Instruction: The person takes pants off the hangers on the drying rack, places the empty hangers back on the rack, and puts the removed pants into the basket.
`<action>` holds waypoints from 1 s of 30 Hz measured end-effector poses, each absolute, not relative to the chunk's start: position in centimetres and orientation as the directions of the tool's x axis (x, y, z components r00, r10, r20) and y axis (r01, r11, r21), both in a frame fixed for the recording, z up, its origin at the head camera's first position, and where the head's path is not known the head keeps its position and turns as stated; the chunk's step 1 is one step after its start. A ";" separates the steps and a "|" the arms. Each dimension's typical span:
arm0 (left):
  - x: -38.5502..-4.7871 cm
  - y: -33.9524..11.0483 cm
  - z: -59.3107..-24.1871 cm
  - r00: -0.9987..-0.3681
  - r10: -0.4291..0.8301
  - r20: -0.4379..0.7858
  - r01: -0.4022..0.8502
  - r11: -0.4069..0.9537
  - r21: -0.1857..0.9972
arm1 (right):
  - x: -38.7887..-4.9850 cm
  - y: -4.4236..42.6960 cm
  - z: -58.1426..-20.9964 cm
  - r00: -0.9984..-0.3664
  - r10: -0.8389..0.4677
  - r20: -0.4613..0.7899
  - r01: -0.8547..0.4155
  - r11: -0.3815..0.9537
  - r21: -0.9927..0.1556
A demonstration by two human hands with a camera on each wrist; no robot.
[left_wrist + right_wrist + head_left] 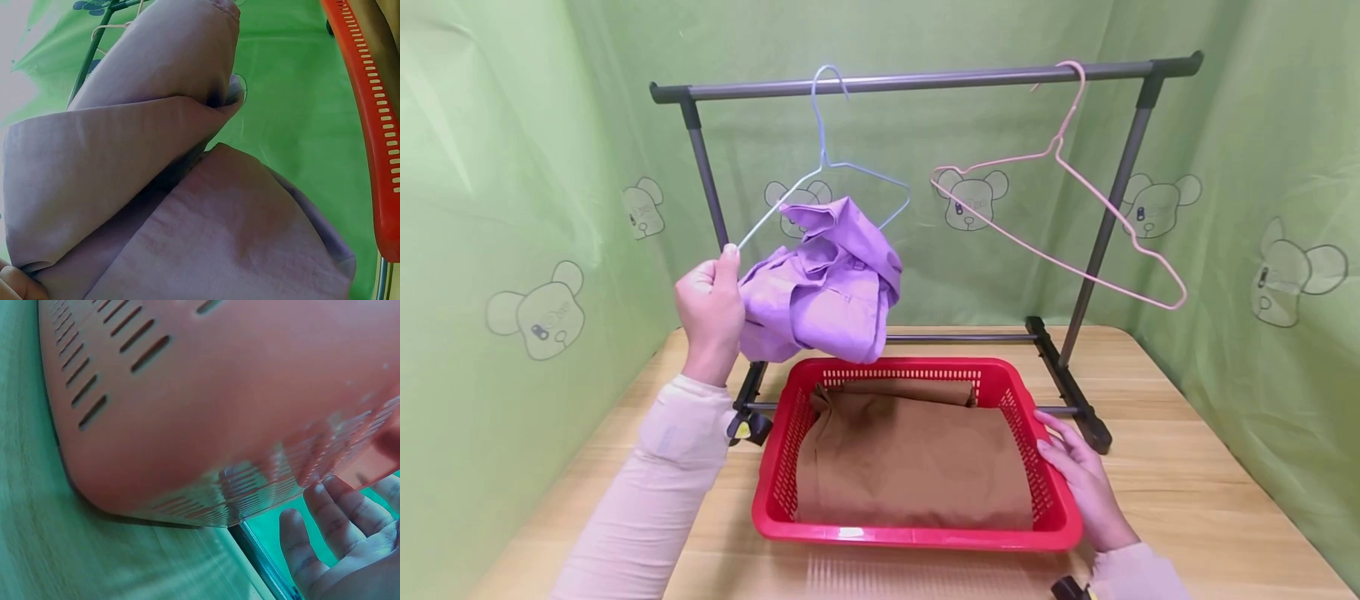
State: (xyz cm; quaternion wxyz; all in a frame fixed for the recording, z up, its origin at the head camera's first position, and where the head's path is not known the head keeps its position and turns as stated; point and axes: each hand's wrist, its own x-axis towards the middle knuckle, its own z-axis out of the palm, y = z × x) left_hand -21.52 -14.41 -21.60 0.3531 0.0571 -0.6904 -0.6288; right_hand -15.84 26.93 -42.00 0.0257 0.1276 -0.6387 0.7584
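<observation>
My left hand (pixel 711 304) grips the left end of a pale blue wire hanger (pixel 822 125) together with the edge of a bunched purple garment (pixel 842 308). The hanger's hook is at the rail, and the garment hangs in loose folds across its lower part. Up close in the left wrist view, the purple cloth (pixel 112 175) fills most of the picture, with a bit of the hand (pixel 19 284) at the bottom left corner. My right hand (pixel 1086 479) touches the right side of a red basket (pixel 917 537), its fingers (pixel 331 515) fairly straight against the wall. Folded brown cloth (pixel 917 467) lies inside the basket.
A grey metal clothes rack (pixel 925 83) stands behind the basket on the wooden table (pixel 1195 492). From the rail's right part hangs a pink wire hanger (pixel 1060 150) with nothing on it. Green curtains (pixel 497 208) with bear prints surround the table.
</observation>
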 end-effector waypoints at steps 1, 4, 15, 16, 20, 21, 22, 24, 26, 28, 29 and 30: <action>-21.5 -14.4 -21.7 -0.744 -0.523 0.416 0.367 0.202 0.908 | -15.8 26.9 -42.0 -0.965 -0.124 0.230 -0.205 -0.187 -0.961; -21.5 -14.3 -21.8 -0.741 -0.523 0.421 0.373 0.200 0.906 | -15.8 26.9 -42.0 -0.963 -0.126 0.237 -0.210 -0.196 -0.958; -21.6 -14.4 -22.2 -0.741 -0.526 0.417 0.357 0.218 0.908 | -15.8 26.9 -42.1 -0.961 -0.127 0.244 -0.214 -0.214 -0.953; -21.6 -14.4 -22.3 -0.741 -0.527 0.416 0.353 0.220 0.909 | -15.8 26.9 -42.1 -0.962 -0.127 0.243 -0.213 -0.215 -0.953; -21.6 -14.5 -22.4 -0.744 -0.530 0.406 0.343 0.219 0.913 | -15.8 26.9 -42.1 -0.965 -0.123 0.233 -0.205 -0.207 -0.957; -21.6 -14.5 -22.5 -0.745 -0.530 0.405 0.341 0.220 0.914 | -15.8 26.9 -42.1 -0.966 -0.120 0.230 -0.203 -0.203 -0.958; -21.6 -14.5 -22.6 -0.745 -0.530 0.405 0.340 0.220 0.914 | -15.8 26.9 -42.1 -0.967 -0.119 0.227 -0.200 -0.200 -0.959; -21.7 -14.6 -22.7 -0.743 -0.531 0.407 0.340 0.224 0.913 | -15.8 26.9 -42.1 -0.968 -0.117 0.221 -0.196 -0.193 -0.961; -21.7 -14.6 -22.8 -0.740 -0.531 0.413 0.342 0.231 0.911 | -15.9 26.9 -42.1 -0.969 -0.117 0.216 -0.192 -0.189 -0.963; -21.8 -14.6 -22.9 -0.738 -0.530 0.417 0.344 0.236 0.909 | -15.9 27.0 -42.1 -0.970 -0.116 0.212 -0.188 -0.185 -0.965; -21.8 -14.6 -22.9 -0.738 -0.530 0.418 0.344 0.238 0.908 | -15.9 27.0 -42.1 -0.971 -0.115 0.211 -0.188 -0.183 -0.965; -21.8 -14.6 -23.0 -0.737 -0.530 0.420 0.344 0.241 0.908 | -15.9 27.0 -42.1 -0.971 -0.115 0.210 -0.187 -0.183 -0.965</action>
